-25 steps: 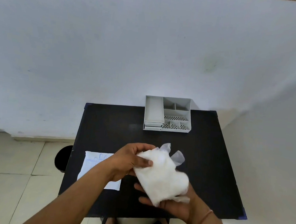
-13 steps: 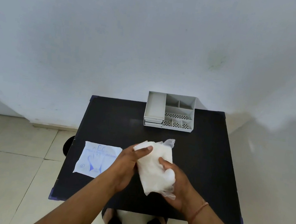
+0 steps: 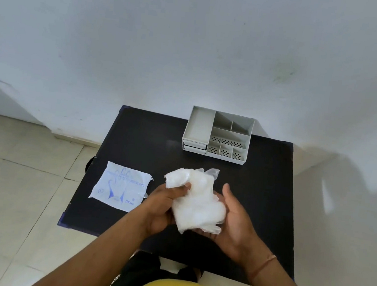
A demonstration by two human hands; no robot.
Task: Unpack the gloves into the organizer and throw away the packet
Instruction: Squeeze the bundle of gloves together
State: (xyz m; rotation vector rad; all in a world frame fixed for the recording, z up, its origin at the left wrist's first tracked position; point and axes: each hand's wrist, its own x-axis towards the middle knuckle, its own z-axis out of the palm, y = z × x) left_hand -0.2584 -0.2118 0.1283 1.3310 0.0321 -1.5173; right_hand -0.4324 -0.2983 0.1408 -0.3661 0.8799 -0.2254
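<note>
Both hands — left hand [image 3: 164, 206], right hand [image 3: 235, 220] — cup the gloves [image 3: 196, 202] above the table [image 3: 269, 186].

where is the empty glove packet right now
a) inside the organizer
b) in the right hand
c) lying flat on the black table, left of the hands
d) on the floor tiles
c: the packet lies flat on the black table, left of the left hand, while both that hand and the right hand hold the bundle of gloves; the organizer shows nothing inside.
</note>
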